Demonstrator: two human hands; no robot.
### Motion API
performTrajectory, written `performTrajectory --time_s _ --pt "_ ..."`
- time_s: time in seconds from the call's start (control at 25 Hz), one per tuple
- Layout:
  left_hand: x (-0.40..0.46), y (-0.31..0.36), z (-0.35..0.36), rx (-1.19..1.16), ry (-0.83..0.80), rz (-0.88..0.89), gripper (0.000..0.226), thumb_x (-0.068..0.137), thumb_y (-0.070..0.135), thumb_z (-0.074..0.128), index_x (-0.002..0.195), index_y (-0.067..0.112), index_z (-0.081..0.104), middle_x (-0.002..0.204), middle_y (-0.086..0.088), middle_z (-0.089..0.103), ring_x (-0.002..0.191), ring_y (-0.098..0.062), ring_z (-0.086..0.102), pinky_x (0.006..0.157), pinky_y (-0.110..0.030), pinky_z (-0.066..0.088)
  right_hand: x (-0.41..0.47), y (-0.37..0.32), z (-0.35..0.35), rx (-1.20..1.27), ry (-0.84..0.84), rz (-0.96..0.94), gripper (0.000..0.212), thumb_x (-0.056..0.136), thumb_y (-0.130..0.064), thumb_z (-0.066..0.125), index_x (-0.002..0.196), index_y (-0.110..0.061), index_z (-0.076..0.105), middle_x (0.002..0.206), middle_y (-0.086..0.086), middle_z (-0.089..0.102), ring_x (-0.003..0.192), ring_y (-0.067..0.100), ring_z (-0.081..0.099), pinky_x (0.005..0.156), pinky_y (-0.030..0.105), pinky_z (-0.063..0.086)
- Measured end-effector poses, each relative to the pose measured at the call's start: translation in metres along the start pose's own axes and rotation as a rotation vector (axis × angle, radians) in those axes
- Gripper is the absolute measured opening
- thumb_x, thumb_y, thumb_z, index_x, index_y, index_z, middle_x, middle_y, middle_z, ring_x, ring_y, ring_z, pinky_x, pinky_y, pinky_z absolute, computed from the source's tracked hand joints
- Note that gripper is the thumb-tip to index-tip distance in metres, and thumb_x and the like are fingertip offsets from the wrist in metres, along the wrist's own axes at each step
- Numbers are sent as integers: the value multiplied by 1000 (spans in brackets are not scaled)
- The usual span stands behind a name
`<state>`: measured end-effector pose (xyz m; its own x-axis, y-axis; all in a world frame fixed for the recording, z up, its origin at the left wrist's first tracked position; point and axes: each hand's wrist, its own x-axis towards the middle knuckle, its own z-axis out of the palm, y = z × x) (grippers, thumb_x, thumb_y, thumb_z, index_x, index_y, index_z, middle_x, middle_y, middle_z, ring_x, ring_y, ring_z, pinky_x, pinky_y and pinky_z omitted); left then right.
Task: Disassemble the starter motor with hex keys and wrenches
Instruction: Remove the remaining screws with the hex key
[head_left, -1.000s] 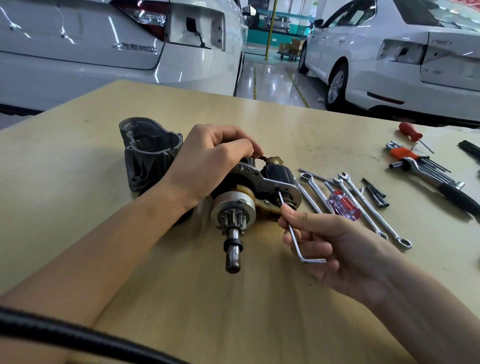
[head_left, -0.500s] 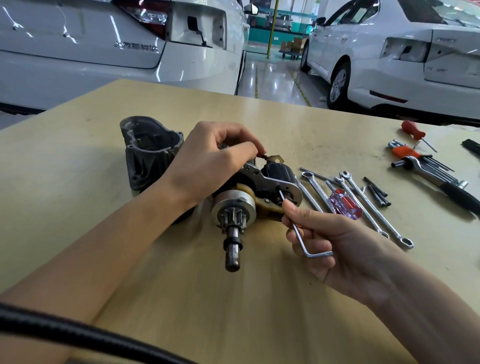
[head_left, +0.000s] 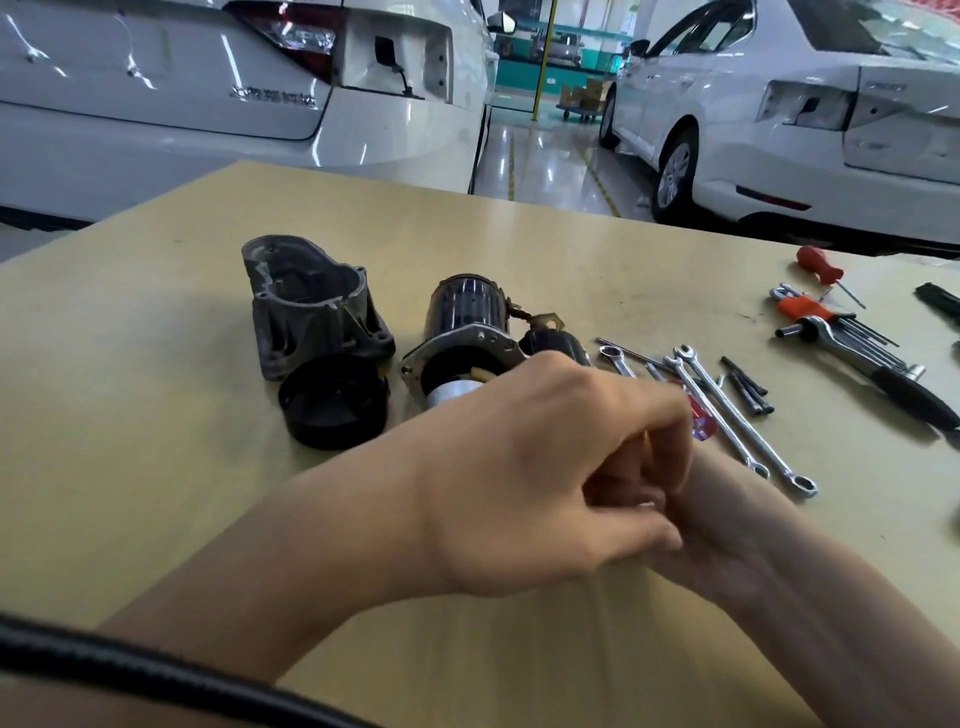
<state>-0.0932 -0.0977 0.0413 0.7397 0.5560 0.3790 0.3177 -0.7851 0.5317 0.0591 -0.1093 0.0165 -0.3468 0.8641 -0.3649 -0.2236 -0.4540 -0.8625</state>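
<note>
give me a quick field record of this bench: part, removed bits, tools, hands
part: starter motor lying on table
removed bits: grey housing, black cap beside it
tools: wrenches, hex key set, red screwdriver to the right
left hand: fingers curled, over right hand
right hand: mostly hidden, grip unclear

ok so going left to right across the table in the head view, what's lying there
grey cast housing → black round cap → starter motor body → combination wrenches → black bolts → hex key set with orange holder
</note>
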Motion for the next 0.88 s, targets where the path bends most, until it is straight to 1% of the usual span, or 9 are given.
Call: performTrajectory --time_s 0.12,0.2,0.28,0.36,0.44,0.56,0.64,0.76,0.88 --pt "-1 1 2 8 36 -46 13 77 24 79 81 18 68 57 13 52 58 0 50 57 -8 36 5 4 -4 -43 69 16 5 41 -14 62 41 -9 62 45 2 39 38 5 32 38 14 23" --pt "-3 1 3 97 65 -29 12 78 28 74 72 17 71 57 9 57 59 -4 51 57 -10 37 6 6 -5 -62 56 36 29 24 -20 81 46 -9 66 51 3 48 48 8 37 42 14 27" --pt "-7 5 8 202 94 -6 17 78 28 69 67 15 68 58 6 59 61 -8 49 59 -16 38 2 5 -4 -42 31 31 39 15 -22 86 44 -9 65 49 2 54 46 7 42 40 12 30" --pt "-11 12 15 290 161 2 21 79 25 66 64 14 57 58 6 55 56 -11 38 61 -22 36 -3 3 1 14 14 13 19 29 -16 73 40 -9 59 42 0 51 34 5 41 32 10 29" --pt "-12 18 23 384 236 32 25 82 22 63 69 20 41 60 6 45 56 -15 30 64 -27 36 -7 1 4 70 21 -15 9 35 -8 59 41 -10 52 37 -1 44 28 4 35 27 10 26" --pt "-15 25 29 561 302 10 28 85 25 60 80 23 33 63 1 52 58 -24 49 68 -35 42 -8 1 7 67 29 -43 6 37 -8 56 37 -13 53 35 -2 40 25 3 31 26 11 26" --pt "-19 31 30 694 297 -68 22 86 29 56 78 24 37 64 1 56 61 -23 53 71 -36 38 -8 2 8 43 44 -40 6 35 -10 58 35 -13 53 35 -3 38 26 2 30 26 11 25" --pt "-23 39 33 822 286 -152 13 83 26 62 75 21 53 63 1 57 59 -22 52 71 -34 30 -8 3 6 31 69 -43 9 43 -9 55 36 -15 53 36 -5 33 26 3 28 26 11 22" --pt "-21 40 35 856 304 -232 23 89 37 45 75 22 57 65 3 59 60 -19 54 69 -33 37 -10 1 6 14 54 -49 7 38 -13 61 40 -15 54 36 -5 36 26 3 30 27 11 21"
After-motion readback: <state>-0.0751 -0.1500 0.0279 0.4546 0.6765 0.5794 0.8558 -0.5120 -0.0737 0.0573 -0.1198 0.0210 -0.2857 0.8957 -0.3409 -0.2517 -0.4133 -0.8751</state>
